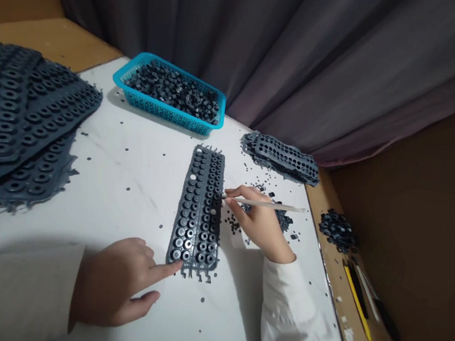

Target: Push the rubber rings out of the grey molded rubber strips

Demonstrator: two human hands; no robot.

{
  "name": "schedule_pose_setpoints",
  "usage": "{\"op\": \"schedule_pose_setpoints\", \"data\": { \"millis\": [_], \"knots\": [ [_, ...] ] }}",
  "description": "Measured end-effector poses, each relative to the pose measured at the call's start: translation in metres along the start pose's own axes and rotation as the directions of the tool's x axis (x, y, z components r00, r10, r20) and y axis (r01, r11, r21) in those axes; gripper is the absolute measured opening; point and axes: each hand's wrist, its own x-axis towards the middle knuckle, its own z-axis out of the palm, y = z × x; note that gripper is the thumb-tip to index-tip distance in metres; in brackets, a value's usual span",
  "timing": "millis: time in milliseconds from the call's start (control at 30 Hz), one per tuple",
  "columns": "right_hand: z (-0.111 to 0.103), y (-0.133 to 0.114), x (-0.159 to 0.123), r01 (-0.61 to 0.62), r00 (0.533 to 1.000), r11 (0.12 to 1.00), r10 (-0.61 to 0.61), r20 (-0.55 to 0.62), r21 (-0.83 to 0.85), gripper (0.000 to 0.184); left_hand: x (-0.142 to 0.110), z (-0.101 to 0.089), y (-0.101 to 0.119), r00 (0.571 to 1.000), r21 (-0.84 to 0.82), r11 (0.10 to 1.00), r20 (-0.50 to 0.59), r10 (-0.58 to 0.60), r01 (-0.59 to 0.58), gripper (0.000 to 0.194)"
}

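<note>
A long dark grey rubber sheet (200,212) with rows of raised round rings lies lengthwise in front of me. White shows through a few round holes in it. My left hand (123,281) rests at the sheet's near edge, index finger stretched out and touching it, thumb apart, the other fingers curled with nothing in them. At the sheet's right edge my right hand (260,222) pinches a thin pale pen-like stick (274,205). The stick's dark tip meets the sheet; its exact kind is not clear. Small dark bits (233,223) lie scattered beside this hand.
Large ringed rubber sheets (8,107) are piled at the left. A blue basket (167,112) full of small dark pieces stands at the back. Perforated strips (285,158) lie back right. Dark scraps (337,229) and a yellow tool (356,299) lie along the right edge.
</note>
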Motion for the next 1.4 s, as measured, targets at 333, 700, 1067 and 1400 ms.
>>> {"op": "schedule_pose_setpoints", "data": {
  "millis": [333, 700, 1067, 1400],
  "knots": [
    [0.047, 0.006, 0.001, 0.129, 0.991, 0.922, -0.132, -0.017, 0.366, 0.007, 0.001, 0.001, -0.001, 0.999, 0.005, 1.000, -0.034, 0.021, -0.021, 0.051],
    [0.052, 0.016, 0.000, 0.224, 0.963, 0.967, -0.239, -0.121, -0.121, 0.015, -0.001, 0.003, 0.001, 0.996, -0.011, 1.000, -0.084, 0.009, -0.010, 0.051],
    [-0.013, 0.015, -0.003, -0.188, 0.982, 0.925, 0.177, -0.063, -0.329, 0.012, -0.001, 0.003, 0.000, 0.996, 0.015, 1.000, -0.086, 0.018, -0.017, 0.052],
    [-0.024, 0.018, 0.001, -0.281, 0.958, 0.960, 0.282, -0.048, 0.021, 0.021, -0.001, 0.002, 0.001, 0.999, 0.020, 1.000, -0.046, 0.002, -0.001, 0.052]
  ]
}}
